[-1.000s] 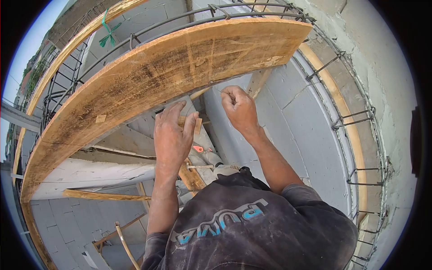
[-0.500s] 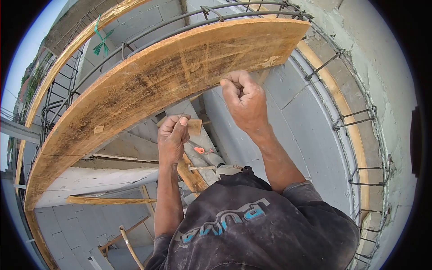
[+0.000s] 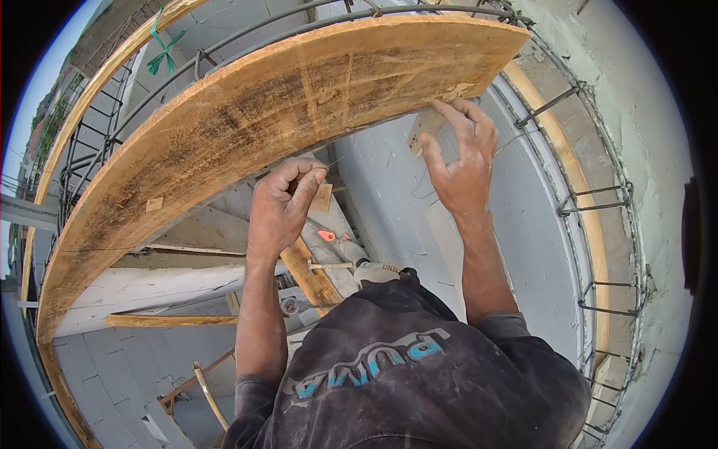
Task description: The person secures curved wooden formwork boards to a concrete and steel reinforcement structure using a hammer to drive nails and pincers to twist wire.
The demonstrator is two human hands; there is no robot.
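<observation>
A wide, stained wooden board (image 3: 262, 112) spans the view in front of me, with a curved-looking upper edge. Below its lower edge, my left hand (image 3: 288, 198) is closed in a pinch, thumb against the bent forefinger. A thin, wire-like strand (image 3: 340, 158) sticks out from those fingertips toward the right. My right hand (image 3: 467, 161) has its fingers spread, the fingertips close under the board's right part and the thumb apart. Beside that thumb, a small pale wood piece (image 3: 425, 133) with dark spots shows below the board.
Steel rebar (image 3: 254, 37) runs behind the board, and a rebar cage (image 3: 598, 198) lines the wall at right. Lower down are a hammer (image 3: 330, 266), a wooden beam (image 3: 310, 273) and an orange object (image 3: 327, 236). A green tie (image 3: 161, 56) hangs at upper left.
My right hand has moved right and opened from a closed pinch. My left hand stays pinched, slightly higher and turned. The small spotted wood piece now shows beside the right thumb.
</observation>
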